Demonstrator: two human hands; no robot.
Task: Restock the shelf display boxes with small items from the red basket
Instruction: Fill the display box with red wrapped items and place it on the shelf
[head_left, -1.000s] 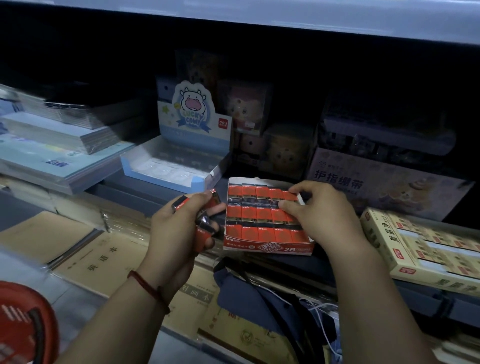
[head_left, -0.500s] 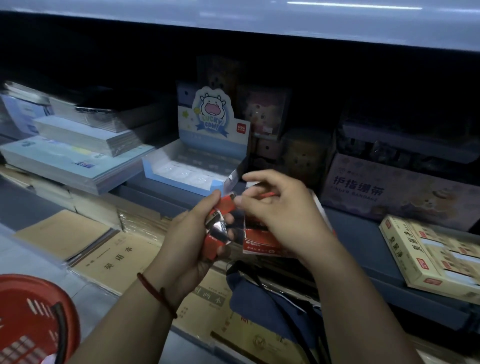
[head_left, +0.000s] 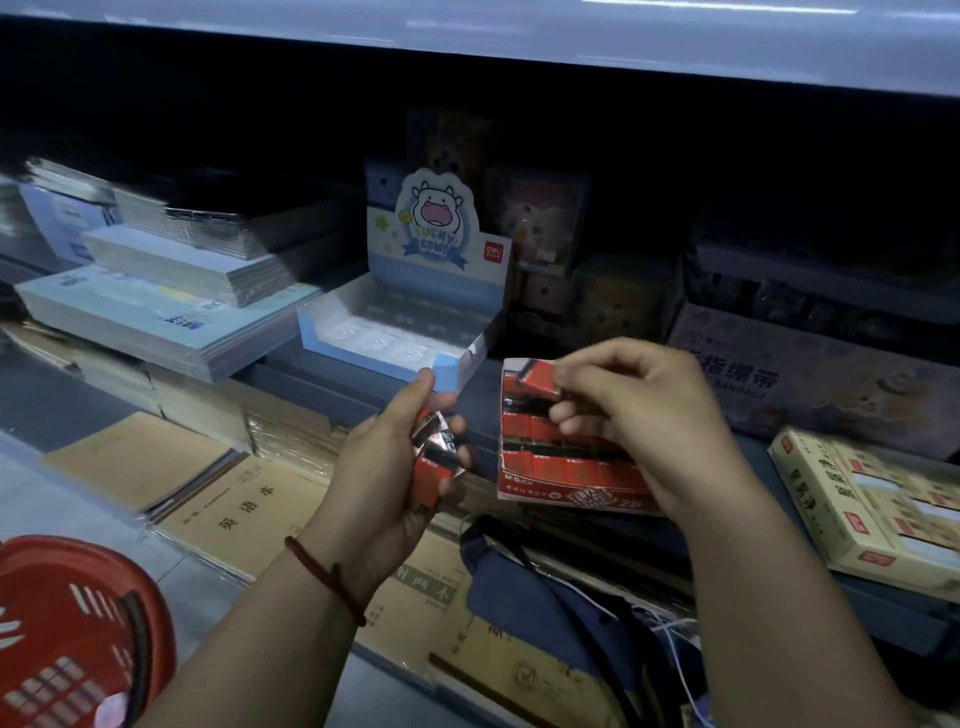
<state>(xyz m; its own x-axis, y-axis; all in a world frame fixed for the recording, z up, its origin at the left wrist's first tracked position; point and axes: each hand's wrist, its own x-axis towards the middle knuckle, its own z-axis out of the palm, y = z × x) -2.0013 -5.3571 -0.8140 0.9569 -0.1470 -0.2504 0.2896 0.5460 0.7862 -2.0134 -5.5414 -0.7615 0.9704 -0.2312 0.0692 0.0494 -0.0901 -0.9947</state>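
A red display box (head_left: 563, 470) full of red-and-black erasers sits on the shelf at centre. My right hand (head_left: 639, 415) hovers over its top edge, pinching one red eraser (head_left: 540, 382) between thumb and fingers. To the left, my left hand (head_left: 395, 467) grips a small bunch of wrapped red erasers (head_left: 434, 462). The red basket (head_left: 78, 634) shows at the bottom left corner, partly cut off.
A blue-and-white "Lucky Cow" display box (head_left: 415, 322) stands behind my left hand. Stacks of paper pads (head_left: 156, 291) lie on the left. A cream box (head_left: 872, 509) sits at the right. Tan exercise books (head_left: 249, 509) and a dark blue bag (head_left: 545, 597) lie below.
My right hand took one eraser from the bunch in my left hand and carried it to the right, over the top edge of the red box. The view shifted left.
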